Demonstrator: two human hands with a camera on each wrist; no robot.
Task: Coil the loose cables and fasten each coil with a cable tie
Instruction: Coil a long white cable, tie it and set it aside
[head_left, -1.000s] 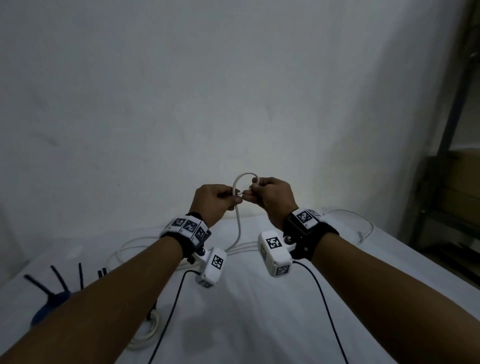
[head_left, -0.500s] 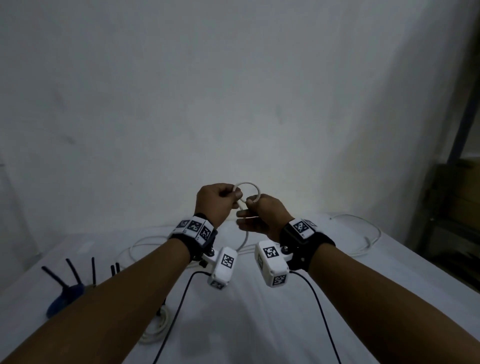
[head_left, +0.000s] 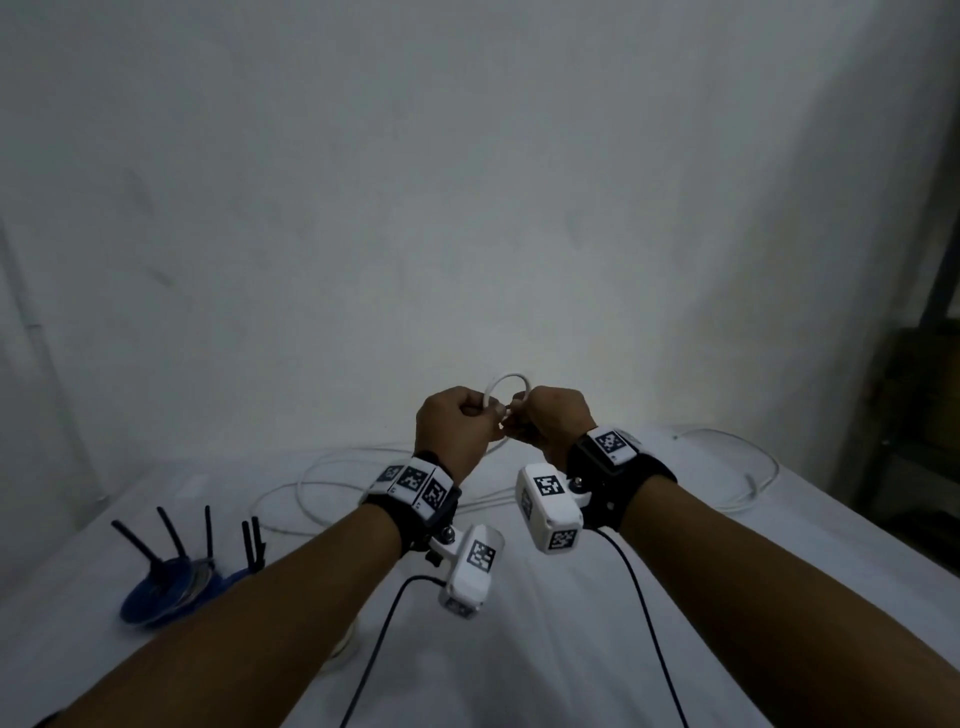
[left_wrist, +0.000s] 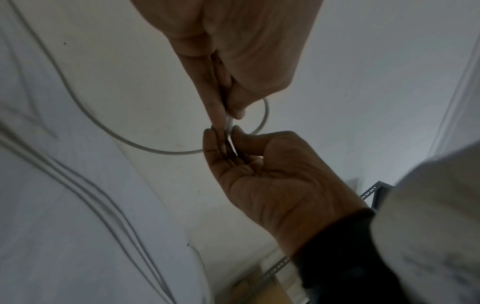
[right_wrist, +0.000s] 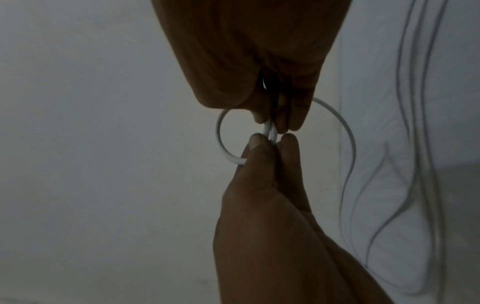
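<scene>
Both hands are raised above the white table (head_left: 571, 649) and meet fingertip to fingertip around a white cable (head_left: 506, 382). The left hand (head_left: 454, 431) pinches the cable between thumb and forefinger, and the right hand (head_left: 553, 421) pinches it right beside that spot, so the 2 grips touch at the crossing of the strands. From this crossing 1 small loop stands up and away from the person, on the far side of the knuckles; in the right wrist view the loop (right_wrist: 221, 133) shows as a ring on one side of the pinch, with a wider arc of the same cable (right_wrist: 345, 139) sweeping out on the other side. That arc is the free length, and it runs down from the hands to the table, where the rest lies in long loose curves (head_left: 332, 488) behind and between the forearms. The next turn depends on this: the loop lies beyond the fingers, the slack below and toward the person, about equally near either hand. Likely 1 hand must hold the crossing while the other reaches down for slack. A second cable (head_left: 748, 467) lies on the right of the table, and black cable ties (head_left: 171, 535) stick up from a blue holder (head_left: 156, 597) at the left, untouched.
</scene>
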